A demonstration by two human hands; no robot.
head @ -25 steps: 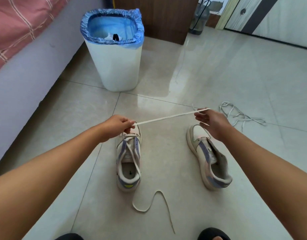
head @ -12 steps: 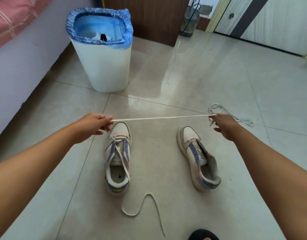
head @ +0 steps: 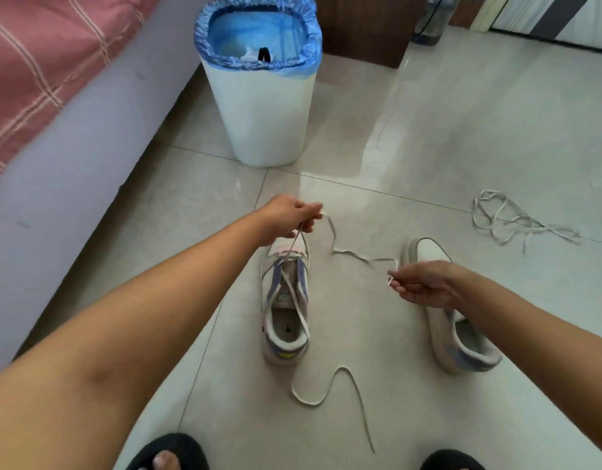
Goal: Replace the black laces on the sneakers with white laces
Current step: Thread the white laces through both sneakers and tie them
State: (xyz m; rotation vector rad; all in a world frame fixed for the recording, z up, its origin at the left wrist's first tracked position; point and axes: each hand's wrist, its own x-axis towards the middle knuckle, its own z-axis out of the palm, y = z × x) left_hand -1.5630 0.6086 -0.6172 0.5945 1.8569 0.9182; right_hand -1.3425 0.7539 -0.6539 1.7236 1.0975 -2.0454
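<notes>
White lace [head: 347,251]: runs slack and wavy from the left hand [head: 289,217] to the right hand [head: 425,283], well above the floor tiles [head: 377,334]
Left hand: thumb and fingers pinch the lace above the toe of the left sneaker [head: 286,307], where a strand drops to the eyelets
Right hand: fingers curl round the free end, over the right sneaker [head: 452,320], which has no lace threaded that I can see
Doing it well: judged from the slack, keep the toe-side pinch firm, hold the tip close to its end, feed it flat into the next eyelet, even both sides
Spare lace [head: 516,220]: loose tangle on the floor, well apart to the right
Hard to see: which eyelets are filled; the aglet; the dark item in the bin [head: 258,106] may be an old lace, cannot tell
Cut off: both feet at the bottom edge
</notes>
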